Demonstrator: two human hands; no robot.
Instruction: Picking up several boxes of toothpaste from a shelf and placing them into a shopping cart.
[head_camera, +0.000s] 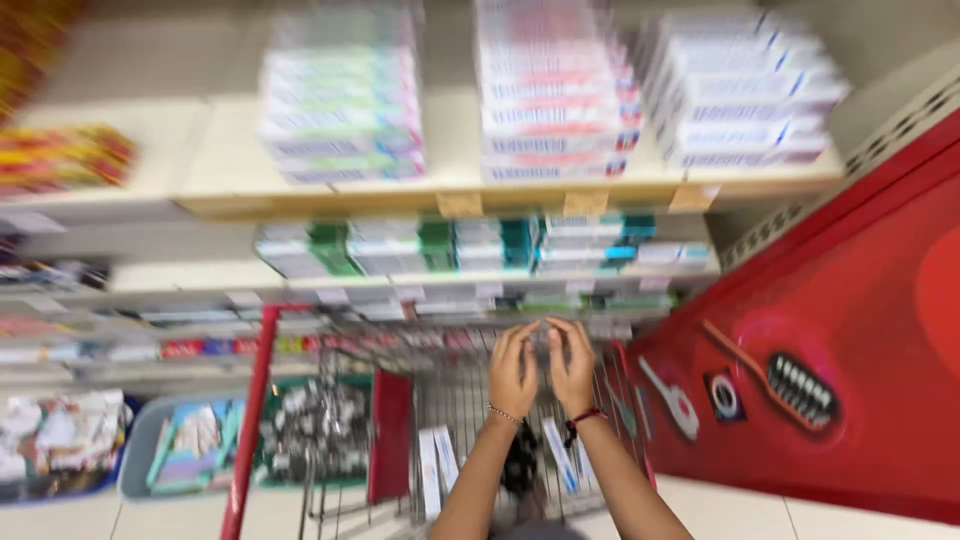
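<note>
Left hand (513, 372) and right hand (572, 368) raised above shopping cart (440, 400), fingertips meeting, fingers curled, whether holding anything indiscernible through blur

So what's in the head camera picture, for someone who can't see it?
Two bare hands, left and right, are raised together, fingertips touching, above a red wire cart holding long boxes. Blurry shelves of stacked boxes stand ahead, a red display to the right.

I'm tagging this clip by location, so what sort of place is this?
Most likely a shop aisle, perhaps a supermarket or drugstore. Shelves hold stacked boxed goods with price tags along the edges, and a wire shopping cart with a red frame stands below the person's raised hands. The picture is blurred.
</note>
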